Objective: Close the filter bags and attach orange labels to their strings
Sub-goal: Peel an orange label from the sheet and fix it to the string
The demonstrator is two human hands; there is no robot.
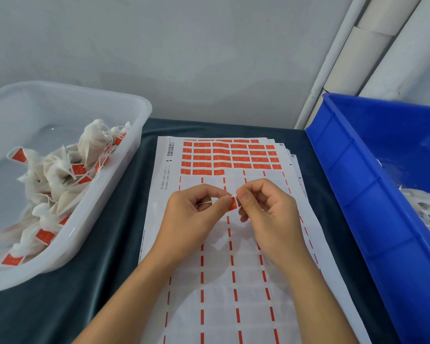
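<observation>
1. The left hand [196, 209] pinches a white string [206, 202]; the right hand [266, 207] pinches an orange label [233, 203] onto it, above the label sheet [233, 281]. The bag on this string is hidden.
2. Done, it seems: the clear bin [124, 165] on the left holds a heap of tied, labelled bags [57, 175].
3. Left to do: the blue bin [358, 194] on the right shows white bags [427, 209], apparently unlabelled.
4. The sheet keeps only a few label rows [231, 156] at its far end, so I judge the work well along but unfinished.
</observation>
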